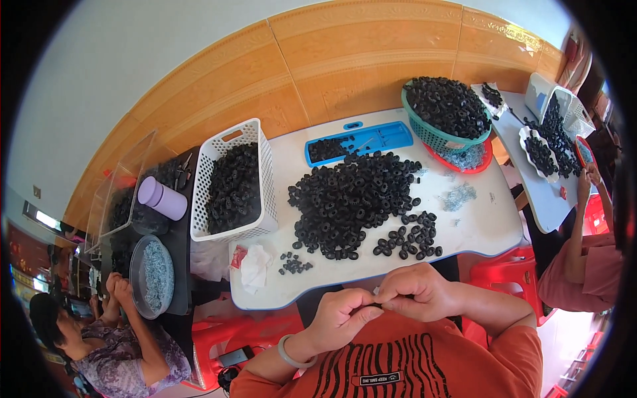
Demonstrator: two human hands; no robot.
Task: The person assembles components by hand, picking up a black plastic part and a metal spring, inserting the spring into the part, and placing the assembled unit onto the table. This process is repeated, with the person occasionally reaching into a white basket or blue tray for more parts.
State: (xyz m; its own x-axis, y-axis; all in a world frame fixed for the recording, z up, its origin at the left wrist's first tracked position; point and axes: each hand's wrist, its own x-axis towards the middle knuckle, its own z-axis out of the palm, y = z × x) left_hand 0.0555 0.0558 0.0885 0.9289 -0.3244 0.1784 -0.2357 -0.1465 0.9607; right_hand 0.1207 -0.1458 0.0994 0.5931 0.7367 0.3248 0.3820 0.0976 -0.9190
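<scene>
As the left hand (340, 320) and right hand (417, 292) meet in front of an orange printed T-shirt (481, 355), thumbs and forefingers of both are pinched on a small dark piece (375, 305); fingers hide its exact shape. Piece sits between the fingertips, just this side of the white blue-edged table (494, 229). Table load from where I stand: big heap of black ring-shaped parts (352, 205), looser cluster of black oval parts (408, 237) nearest the right hand, little group of smaller black bits (294, 263) toward the left, crumpled white tissue (255, 268) beside that. Behind the heap: shallow blue plastic tray (397, 136), part-filled with black pieces. Left end, white perforated plastic basket (267, 194), loaded black. Far right corner, teal plastic basket (431, 137), heaped black, over a red basin (489, 158) of clear-looking bits.
</scene>
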